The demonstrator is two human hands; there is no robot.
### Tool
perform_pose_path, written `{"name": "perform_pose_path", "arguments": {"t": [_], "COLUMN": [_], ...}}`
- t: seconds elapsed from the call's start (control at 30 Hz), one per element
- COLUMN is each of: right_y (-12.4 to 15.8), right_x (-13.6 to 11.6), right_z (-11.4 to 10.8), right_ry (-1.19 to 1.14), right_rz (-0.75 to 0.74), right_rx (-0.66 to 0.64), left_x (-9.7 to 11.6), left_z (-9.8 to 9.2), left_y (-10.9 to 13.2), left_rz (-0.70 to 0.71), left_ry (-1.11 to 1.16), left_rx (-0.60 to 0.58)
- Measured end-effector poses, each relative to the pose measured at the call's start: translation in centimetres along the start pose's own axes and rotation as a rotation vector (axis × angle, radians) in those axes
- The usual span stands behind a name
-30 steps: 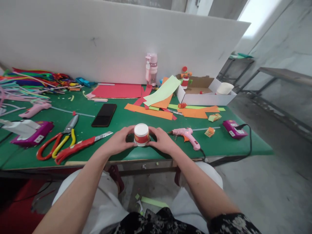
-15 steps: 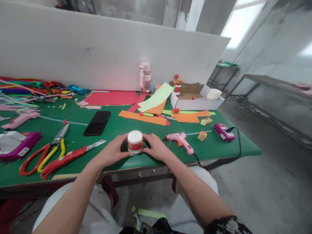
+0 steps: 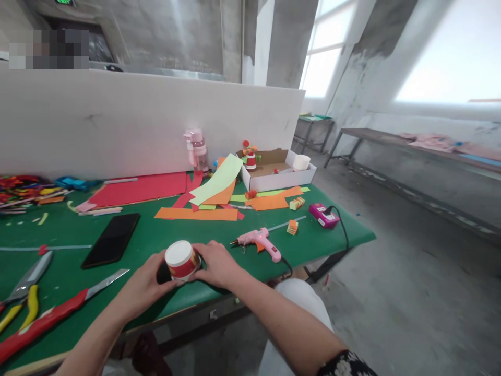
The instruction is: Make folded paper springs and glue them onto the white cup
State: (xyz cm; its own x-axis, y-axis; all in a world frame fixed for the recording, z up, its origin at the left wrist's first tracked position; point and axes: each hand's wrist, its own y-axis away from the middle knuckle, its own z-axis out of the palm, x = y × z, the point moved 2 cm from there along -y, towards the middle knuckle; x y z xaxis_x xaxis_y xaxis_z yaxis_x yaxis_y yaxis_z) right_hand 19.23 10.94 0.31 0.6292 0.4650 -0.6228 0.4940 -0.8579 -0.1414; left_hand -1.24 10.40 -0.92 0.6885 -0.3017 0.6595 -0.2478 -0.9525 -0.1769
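An upside-down paper cup [image 3: 182, 265], white with a red band, stands on the green table near its front edge. My left hand [image 3: 145, 288] curves around its left side, thumb at the lower rim. From the right, my right hand [image 3: 216, 265] grips it between thumb and fingers. Just right of that hand lies a pink hot glue gun [image 3: 258, 239] with a glue stick in its back. Left of the cup are a red-handled knife [image 3: 66, 313], metal shears [image 3: 31, 284] with red and yellow grips, and a black phone [image 3: 111, 240].
Orange, red and green paper strips [image 3: 195, 214] lie behind the cup. A white box [image 3: 277, 180], a pink bottle [image 3: 197, 151] and a white board [image 3: 136, 120] stand farther back. A purple power block [image 3: 324, 215] with a black cord sits at the right.
My view has turned to the right and tilted up, so the table's things appear farther left and lower. Both hands stay around the paper cup.
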Motion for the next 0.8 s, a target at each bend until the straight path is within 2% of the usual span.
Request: {"name": "perform_pose_path", "arguments": {"t": [0.33,0.43,0.63,0.8], "right_y": [0.4,0.4,0.0,-0.3], "right_x": [-0.2,-0.1,-0.3,-0.5], "right_z": [-0.6,-0.5,0.0,0.2], "right_ry": [-0.003,-0.059,-0.107,-0.071], "right_rz": [-0.036,-0.061,0.008,0.016], "right_rx": [-0.04,-0.02,0.01,0.003], "left_x": [0.1,1.1,3.5,4.4], "left_z": [-0.3,-0.6,-1.1,-1.1], "left_y": [-0.1,-0.2,-0.4,-0.5], "left_rz": [-0.024,-0.03,-0.075,0.006], "left_ry": [0.037,0.082,0.176,0.173], "left_rx": [-0.008,-0.033,-0.009,0.045]}}
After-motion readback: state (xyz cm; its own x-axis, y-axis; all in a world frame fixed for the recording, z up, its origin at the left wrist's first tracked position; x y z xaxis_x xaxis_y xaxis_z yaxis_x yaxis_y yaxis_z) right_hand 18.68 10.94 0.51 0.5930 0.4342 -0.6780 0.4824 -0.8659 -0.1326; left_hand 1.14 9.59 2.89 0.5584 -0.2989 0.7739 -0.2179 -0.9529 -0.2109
